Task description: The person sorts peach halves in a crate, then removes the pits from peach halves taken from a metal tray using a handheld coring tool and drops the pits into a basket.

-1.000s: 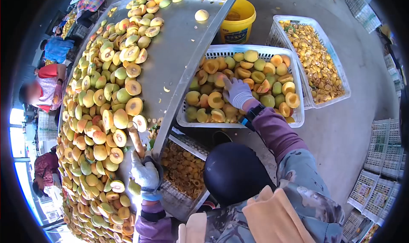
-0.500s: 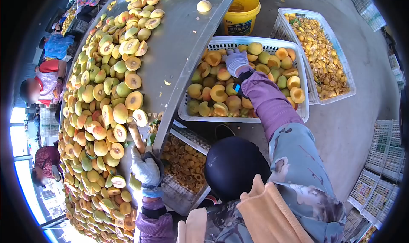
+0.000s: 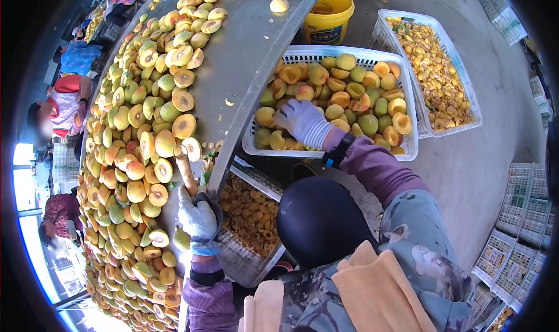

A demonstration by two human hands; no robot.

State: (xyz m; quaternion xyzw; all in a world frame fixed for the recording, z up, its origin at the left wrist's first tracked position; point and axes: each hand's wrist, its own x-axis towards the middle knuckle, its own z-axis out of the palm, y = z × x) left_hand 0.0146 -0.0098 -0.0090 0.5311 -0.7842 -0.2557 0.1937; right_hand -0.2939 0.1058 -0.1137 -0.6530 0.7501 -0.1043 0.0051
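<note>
My left hand (image 3: 198,220), in a pale knit glove, is closed around a tool with a wooden handle (image 3: 187,175) at the table's edge. The tool's working end is hard to make out beside a cut fruit half (image 3: 191,149). My right hand (image 3: 304,122), in a striped glove, lies over the near left part of a white crate (image 3: 326,51), its fingers apart on the fruit. Pitted, peach-like halves (image 3: 402,123) fill this crate. On the metal table (image 3: 233,58), a long heap of halved fruit (image 3: 137,140) lies cut, many with pits showing.
A yellow bucket (image 3: 327,21) stands behind the crate. To its right is another crate of small yellow-brown pieces (image 3: 434,70); a similar crate (image 3: 253,212) sits under the table edge. Stacked crates (image 3: 512,262) stand at right. Other people (image 3: 67,105) are along the table's far side.
My right hand has drawn back from the crate's far side to its near left part, across the fruit. My left hand has stayed almost still with the wooden-handled tool.
</note>
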